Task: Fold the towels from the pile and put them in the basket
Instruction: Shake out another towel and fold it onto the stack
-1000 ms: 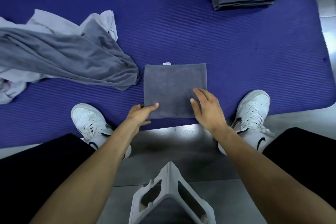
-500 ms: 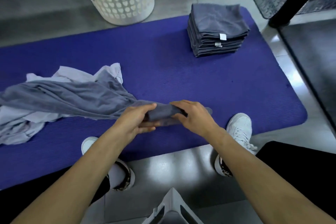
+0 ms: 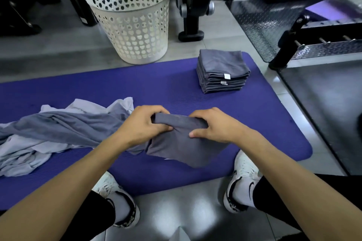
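Towel (image 3: 182, 143): soft grey cloth, folded, lifted above the mat, lower half hanging.
Left hand (image 3: 144, 126): fingers curled over the towel's top left edge.
Right hand (image 3: 212, 126): pinches the top right edge.
Mat (image 3: 176, 88): ribbed purple foam.
Pile (image 3: 58, 131): crumpled grey cloths, left.
Stack (image 3: 222, 70): square folded towels, far right.
Basket (image 3: 130, 19): white perforated plastic, beyond the mat.
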Demonstrator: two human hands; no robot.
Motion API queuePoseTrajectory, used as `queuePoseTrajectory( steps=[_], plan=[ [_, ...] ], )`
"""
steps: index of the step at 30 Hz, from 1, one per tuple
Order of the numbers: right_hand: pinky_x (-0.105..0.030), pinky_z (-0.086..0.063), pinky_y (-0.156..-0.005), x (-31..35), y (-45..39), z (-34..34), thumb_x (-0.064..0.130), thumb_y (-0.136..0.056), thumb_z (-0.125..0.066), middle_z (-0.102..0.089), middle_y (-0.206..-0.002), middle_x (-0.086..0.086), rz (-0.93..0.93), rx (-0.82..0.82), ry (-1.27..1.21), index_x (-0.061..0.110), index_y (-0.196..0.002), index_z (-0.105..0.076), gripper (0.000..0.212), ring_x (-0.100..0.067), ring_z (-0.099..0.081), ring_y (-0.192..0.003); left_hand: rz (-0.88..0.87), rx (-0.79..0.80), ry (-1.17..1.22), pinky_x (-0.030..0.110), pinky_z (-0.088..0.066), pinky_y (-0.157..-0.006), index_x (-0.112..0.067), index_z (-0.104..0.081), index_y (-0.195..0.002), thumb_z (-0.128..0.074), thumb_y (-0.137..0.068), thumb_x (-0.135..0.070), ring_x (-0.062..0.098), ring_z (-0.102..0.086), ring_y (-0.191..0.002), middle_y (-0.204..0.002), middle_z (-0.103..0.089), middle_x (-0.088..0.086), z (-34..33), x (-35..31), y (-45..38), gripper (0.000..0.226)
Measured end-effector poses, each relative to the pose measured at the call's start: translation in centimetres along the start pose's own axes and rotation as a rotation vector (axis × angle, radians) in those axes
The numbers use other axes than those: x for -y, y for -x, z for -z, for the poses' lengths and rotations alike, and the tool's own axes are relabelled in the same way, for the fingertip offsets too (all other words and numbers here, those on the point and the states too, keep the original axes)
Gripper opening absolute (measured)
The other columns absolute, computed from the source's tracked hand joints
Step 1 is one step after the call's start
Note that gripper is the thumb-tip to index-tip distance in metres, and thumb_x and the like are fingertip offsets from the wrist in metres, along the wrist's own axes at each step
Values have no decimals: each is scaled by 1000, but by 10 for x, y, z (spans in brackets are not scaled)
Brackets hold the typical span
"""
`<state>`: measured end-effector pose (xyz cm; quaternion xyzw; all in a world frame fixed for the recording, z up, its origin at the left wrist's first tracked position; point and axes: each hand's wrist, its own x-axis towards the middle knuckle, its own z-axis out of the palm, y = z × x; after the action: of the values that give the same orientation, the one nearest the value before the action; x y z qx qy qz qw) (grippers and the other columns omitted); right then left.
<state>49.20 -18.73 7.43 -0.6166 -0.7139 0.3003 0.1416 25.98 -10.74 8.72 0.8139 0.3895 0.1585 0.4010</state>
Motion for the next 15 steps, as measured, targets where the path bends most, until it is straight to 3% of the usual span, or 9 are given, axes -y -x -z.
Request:
queuePoseTrajectory(
  steps=[3, 5, 7, 11, 15],
  plan=[
    [-33, -44, -71, -29, 14, 8, 33, -83, -74, -61, -80, 5, -154, 134, 134, 20, -82, -61, 18, -18, -54, -79, 36, -52, 189, 23, -55, -73, -8, -72, -88, -80, -79, -6, 11, -69, -78, -84, -74, 4, 5, -12, -3, 12],
    [-31, -41, -64, -47, 19, 9, 27, -84, -73, -56, -72, 5, -245, 131, 97, 18, -73, -56, 22, -19, -51, -75, 59, -88, 245, 17, -53, -68, -2, -70, -91, -78, -81, -5, 7, -67, -74, -85, -74, 8, 4, -14, -9, 13],
    [-27, -38, -60, -58, 15, 19, 24, -85, -70, -54, -73, 5, -292, 70, 45, 17, -76, -55, 19, -19, -51, -76, 107, -123, 302, 17, -53, -68, -4, -71, -94, -76, -83, -6, 7, -68, -76, -87, -75, 6, 2, -11, -21, 13],
    [-30, -42, -74, -74, 1, 69, 27, -92, -62, -58, -91, 3, -391, 35, -4, 17, -92, -55, 12, -19, -56, -88, 199, -172, 387, 21, -53, -69, -11, -70, -101, -74, -86, -10, 12, -69, -84, -90, -76, 1, -2, -6, -63, 15],
    [-32, -50, -70, -101, -17, 137, 26, -93, -64, -60, -90, -1, -433, -34, -49, 15, -90, -56, 13, -19, -59, -81, 224, -199, 431, 30, -56, -75, -15, -67, -100, -71, -89, -13, 13, -69, -85, -87, -75, -3, -16, -20, -126, 12]
  ],
)
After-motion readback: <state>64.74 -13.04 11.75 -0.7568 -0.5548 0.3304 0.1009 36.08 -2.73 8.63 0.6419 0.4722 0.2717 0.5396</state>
